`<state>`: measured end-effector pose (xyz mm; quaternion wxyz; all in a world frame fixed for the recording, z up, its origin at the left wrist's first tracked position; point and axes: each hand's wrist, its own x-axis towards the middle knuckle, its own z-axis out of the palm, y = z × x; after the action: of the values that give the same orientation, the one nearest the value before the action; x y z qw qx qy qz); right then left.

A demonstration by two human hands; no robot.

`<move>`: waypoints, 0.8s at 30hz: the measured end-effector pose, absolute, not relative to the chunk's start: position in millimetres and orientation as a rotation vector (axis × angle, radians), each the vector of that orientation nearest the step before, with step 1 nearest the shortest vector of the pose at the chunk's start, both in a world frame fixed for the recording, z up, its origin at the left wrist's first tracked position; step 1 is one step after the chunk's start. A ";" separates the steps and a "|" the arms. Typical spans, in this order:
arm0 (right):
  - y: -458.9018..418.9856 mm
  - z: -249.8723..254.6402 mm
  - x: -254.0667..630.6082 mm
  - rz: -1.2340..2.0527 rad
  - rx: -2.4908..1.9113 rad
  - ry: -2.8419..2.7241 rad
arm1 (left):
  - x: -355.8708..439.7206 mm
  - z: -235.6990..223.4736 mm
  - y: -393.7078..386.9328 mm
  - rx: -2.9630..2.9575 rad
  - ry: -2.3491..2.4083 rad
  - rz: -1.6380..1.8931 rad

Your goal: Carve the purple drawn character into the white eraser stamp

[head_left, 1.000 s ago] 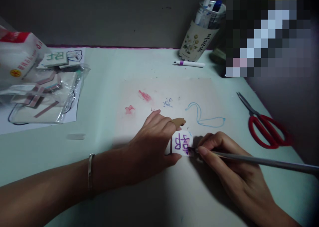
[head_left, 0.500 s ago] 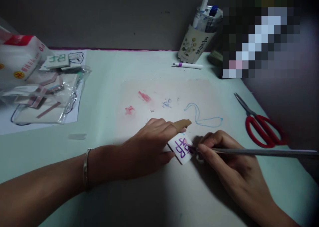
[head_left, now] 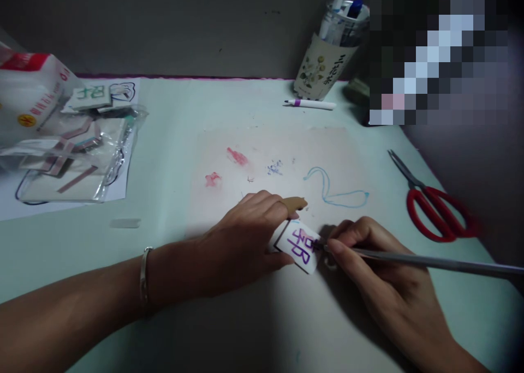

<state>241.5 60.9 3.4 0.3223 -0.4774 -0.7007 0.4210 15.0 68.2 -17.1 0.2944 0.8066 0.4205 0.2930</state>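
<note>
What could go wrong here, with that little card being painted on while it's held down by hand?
The left hand pins only one edge of the small card, so the card might slip under the brush and smear the purple strokes. The right hand rests close beside the card and could brush against wet paint. The table already bears red and blue marks, so stray strokes may add more.

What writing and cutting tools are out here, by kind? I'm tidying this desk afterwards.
Brush in the right hand: 1
Marker lying on the desk: 1
Pens in the cup: at least 2
Scissors: 1
Total: at least 5
</note>
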 end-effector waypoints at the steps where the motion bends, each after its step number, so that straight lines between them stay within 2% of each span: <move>1: 60.5 3.4 241.8 1.110 -1.255 -1.833 | 15.1 -17.3 68.2 2.143 1.118 0.782; 24: 55.7 10.1 233.0 1.160 -1.332 -1.751 | 15.3 -15.9 66.7 2.123 1.151 0.785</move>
<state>233.0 55.7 10.1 0.3216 -0.5071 -0.6667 0.4416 15.3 66.7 -15.9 0.2968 0.7983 0.4329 0.2953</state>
